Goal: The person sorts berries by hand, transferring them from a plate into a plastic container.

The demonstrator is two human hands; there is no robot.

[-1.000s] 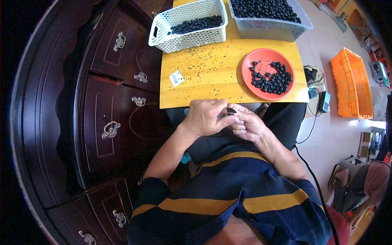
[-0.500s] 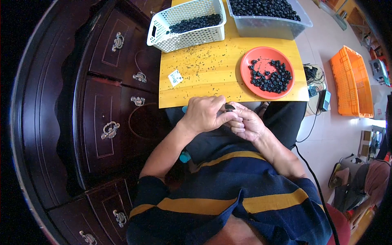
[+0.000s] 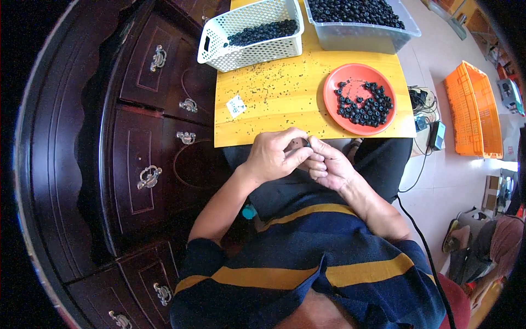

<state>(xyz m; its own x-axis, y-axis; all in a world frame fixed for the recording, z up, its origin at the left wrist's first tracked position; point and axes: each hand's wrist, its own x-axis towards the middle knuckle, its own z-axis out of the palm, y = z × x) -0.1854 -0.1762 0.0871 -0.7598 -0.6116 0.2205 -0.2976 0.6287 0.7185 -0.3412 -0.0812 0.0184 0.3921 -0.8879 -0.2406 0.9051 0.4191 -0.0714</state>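
Observation:
My left hand and my right hand meet just off the near edge of the yellow table. Between their fingertips is a small black part, mostly covered by the fingers. My right thumb and fingers pinch it, the other fingers curled in. Thumb and forefinger of my left hand bend around its other side; whatever they grip is hidden. Farther off to the right, a red plate holds many small black ring-shaped parts like those in the containers.
A white perforated basket and a clear plastic bin, both with black parts, stand along the far side. Black scraps and a white paper square lie on the table. Dark drawers flank my left; an orange crate stands right.
My left fingers have shifted and opened slightly around the black part, which has turned in the grasp. The right hand stays nearly in place.

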